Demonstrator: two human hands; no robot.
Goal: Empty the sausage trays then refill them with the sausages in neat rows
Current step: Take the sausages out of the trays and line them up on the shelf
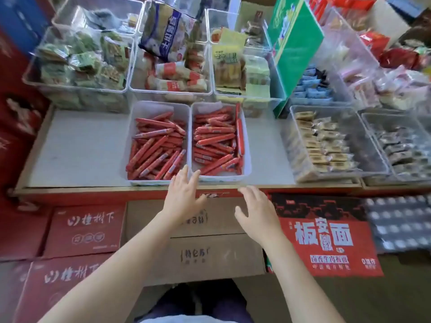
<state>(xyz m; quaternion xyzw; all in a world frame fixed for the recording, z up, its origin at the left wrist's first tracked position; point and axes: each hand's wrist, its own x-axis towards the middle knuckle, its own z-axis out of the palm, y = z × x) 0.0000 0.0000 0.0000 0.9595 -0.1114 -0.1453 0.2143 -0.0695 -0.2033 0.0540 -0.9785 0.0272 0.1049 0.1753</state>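
Head view: two white trays side by side on shelf, left tray (156,183) and right tray (246,145), both full of red sausages (154,150) lying jumbled. Left hand (184,194) flat, fingers straight, tips at near rims where trays meet. Right hand (255,210) spread, holding nothing, just short of shelf edge.

Emptying seemingly not begun; next move likely needs grip on right tray rim.

Left-tray sausages mostly run diagonal, near-left to far-right; right-tray ones mostly crosswise, few upright along right wall.
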